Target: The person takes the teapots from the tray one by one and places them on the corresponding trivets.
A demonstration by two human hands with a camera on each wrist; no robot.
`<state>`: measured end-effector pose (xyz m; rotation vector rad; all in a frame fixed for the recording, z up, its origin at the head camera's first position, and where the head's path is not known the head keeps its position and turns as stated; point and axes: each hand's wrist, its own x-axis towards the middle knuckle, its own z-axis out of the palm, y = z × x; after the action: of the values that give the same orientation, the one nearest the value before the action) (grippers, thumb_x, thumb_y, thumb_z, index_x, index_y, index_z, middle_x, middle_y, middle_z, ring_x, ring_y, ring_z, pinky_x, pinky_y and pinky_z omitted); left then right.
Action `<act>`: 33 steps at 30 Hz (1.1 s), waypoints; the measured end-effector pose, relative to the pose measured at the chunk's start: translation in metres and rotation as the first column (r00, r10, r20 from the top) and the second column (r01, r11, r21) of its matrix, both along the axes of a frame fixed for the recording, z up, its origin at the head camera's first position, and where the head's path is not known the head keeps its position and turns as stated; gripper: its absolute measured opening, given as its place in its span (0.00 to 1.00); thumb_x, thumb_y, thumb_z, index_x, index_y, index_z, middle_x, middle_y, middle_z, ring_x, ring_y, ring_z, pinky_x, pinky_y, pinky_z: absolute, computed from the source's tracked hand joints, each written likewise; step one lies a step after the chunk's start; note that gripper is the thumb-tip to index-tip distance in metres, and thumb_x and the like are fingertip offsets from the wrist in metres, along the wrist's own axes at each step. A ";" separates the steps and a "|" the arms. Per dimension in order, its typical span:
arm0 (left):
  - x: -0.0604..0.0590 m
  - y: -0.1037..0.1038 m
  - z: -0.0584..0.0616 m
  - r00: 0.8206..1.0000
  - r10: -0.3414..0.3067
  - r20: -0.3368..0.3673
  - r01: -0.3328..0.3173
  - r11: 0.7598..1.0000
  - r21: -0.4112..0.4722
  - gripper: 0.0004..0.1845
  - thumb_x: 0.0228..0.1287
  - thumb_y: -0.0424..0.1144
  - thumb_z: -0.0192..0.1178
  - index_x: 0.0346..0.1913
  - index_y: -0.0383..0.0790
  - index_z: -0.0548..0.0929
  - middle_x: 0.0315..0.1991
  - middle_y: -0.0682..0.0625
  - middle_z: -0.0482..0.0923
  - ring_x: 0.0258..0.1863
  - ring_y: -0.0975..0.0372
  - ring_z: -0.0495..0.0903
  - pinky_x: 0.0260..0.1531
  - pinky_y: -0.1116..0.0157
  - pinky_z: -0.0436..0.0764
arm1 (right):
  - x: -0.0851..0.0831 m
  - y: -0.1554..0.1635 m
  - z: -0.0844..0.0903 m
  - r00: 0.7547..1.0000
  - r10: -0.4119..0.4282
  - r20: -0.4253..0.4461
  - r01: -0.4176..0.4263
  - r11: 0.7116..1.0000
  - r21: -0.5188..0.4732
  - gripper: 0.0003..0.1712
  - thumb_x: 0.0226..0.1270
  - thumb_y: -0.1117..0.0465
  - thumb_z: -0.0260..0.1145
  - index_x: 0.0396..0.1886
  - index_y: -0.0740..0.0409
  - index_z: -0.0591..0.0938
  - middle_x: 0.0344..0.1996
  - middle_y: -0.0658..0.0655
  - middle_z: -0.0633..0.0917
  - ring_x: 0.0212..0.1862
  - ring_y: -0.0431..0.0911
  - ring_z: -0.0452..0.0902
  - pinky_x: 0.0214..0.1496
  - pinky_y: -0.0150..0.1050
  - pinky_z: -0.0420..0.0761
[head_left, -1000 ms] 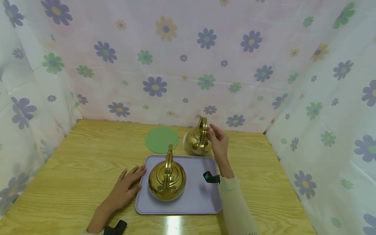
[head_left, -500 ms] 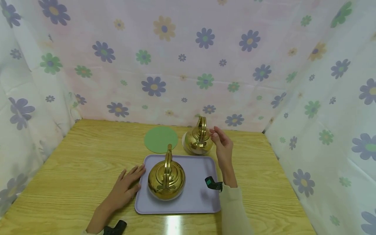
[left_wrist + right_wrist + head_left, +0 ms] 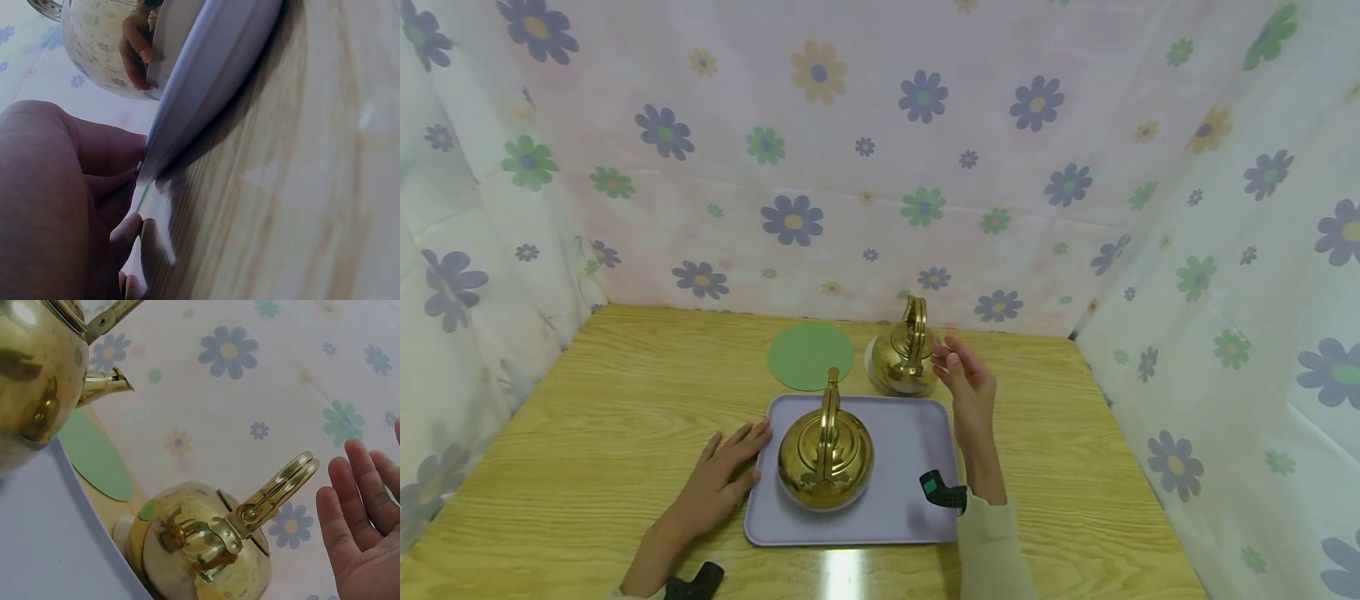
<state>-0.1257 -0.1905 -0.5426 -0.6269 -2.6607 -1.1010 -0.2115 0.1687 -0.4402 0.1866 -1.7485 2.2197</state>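
A large gold kettle (image 3: 825, 460) stands upright on the left half of the lilac tray (image 3: 917, 517). Behind the tray, a smaller gold kettle (image 3: 904, 363) sits on a pale round mat (image 3: 872, 367), its handle raised. My right hand (image 3: 972, 385) hovers just right of this smaller kettle, fingers loosely bent and holding nothing; the right wrist view shows the fingers apart from the handle (image 3: 281, 487). My left hand (image 3: 718, 483) lies at the tray's left edge with fingers extended, and the left wrist view has its fingers touching the rim.
To the left of the smaller kettle, a green round mat (image 3: 811, 357) lies flat on the wooden table (image 3: 625, 417). A flowered curtain (image 3: 880, 167) hangs behind the table and along both sides.
My right hand has drawn away from the smaller kettle's handle, back towards me and slightly right. The left hand and both kettles stay where they were.
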 end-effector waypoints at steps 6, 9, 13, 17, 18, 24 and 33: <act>0.000 0.000 0.001 1.000 0.001 0.024 -0.001 1.000 0.000 0.28 0.70 0.38 0.60 0.72 0.37 0.74 0.74 0.42 0.68 0.73 0.35 0.62 0.75 0.39 0.44 | 0.011 -0.001 0.001 0.999 0.053 0.012 -0.052 0.998 -0.042 0.23 0.80 0.61 0.57 0.64 0.74 0.76 0.43 0.49 0.89 0.47 0.43 0.86 0.56 0.39 0.85; 0.000 0.001 0.002 0.999 0.002 0.036 -0.002 1.000 0.002 0.29 0.69 0.37 0.60 0.72 0.37 0.73 0.74 0.42 0.68 0.73 0.35 0.62 0.74 0.37 0.44 | 0.017 -0.002 0.002 0.996 0.079 0.051 -0.076 0.996 -0.055 0.22 0.80 0.58 0.58 0.64 0.68 0.78 0.43 0.50 0.89 0.47 0.43 0.86 0.56 0.40 0.85; 0.000 0.000 0.002 0.999 0.001 0.046 -0.001 1.000 0.002 0.29 0.70 0.37 0.60 0.72 0.38 0.73 0.75 0.43 0.67 0.73 0.36 0.62 0.74 0.37 0.44 | 0.023 -0.004 0.001 0.988 0.116 0.106 -0.107 0.991 -0.086 0.19 0.79 0.54 0.59 0.61 0.59 0.82 0.45 0.51 0.90 0.47 0.43 0.87 0.54 0.40 0.86; -0.001 0.000 0.000 0.999 -0.002 0.043 0.002 1.000 0.002 0.28 0.71 0.38 0.60 0.73 0.39 0.73 0.75 0.43 0.67 0.74 0.37 0.62 0.76 0.39 0.43 | 0.027 -0.006 0.000 0.979 0.154 0.133 -0.140 0.984 -0.106 0.22 0.80 0.55 0.57 0.63 0.64 0.79 0.44 0.51 0.90 0.46 0.43 0.87 0.52 0.38 0.87; -0.001 0.000 0.000 0.999 -0.003 0.039 0.003 1.000 0.001 0.28 0.71 0.38 0.60 0.73 0.39 0.73 0.75 0.43 0.67 0.73 0.37 0.62 0.76 0.40 0.43 | 0.028 -0.007 0.000 0.977 0.162 0.140 -0.148 0.983 -0.104 0.23 0.81 0.55 0.56 0.64 0.66 0.78 0.44 0.50 0.90 0.46 0.42 0.87 0.52 0.38 0.87; -0.001 0.000 -0.001 1.000 -0.006 0.030 0.006 1.000 0.004 0.29 0.71 0.39 0.60 0.73 0.38 0.73 0.75 0.43 0.67 0.73 0.36 0.62 0.76 0.39 0.43 | 0.035 -0.009 -0.003 0.965 0.222 0.142 -0.211 0.974 -0.085 0.22 0.82 0.54 0.54 0.64 0.64 0.78 0.46 0.53 0.90 0.46 0.44 0.88 0.51 0.39 0.87; -0.001 -0.001 -0.001 1.000 -0.006 0.029 0.006 1.000 0.000 0.28 0.71 0.38 0.59 0.73 0.38 0.73 0.75 0.42 0.67 0.73 0.36 0.62 0.75 0.38 0.43 | 0.046 -0.015 -0.004 0.931 0.339 0.139 -0.334 0.941 -0.054 0.26 0.83 0.51 0.52 0.64 0.69 0.76 0.46 0.51 0.90 0.47 0.44 0.89 0.53 0.41 0.86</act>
<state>-0.1267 -0.1911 -0.5436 -0.6234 -2.6851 -1.1206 -0.1651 0.1537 -0.4445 0.3497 -1.8770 2.5571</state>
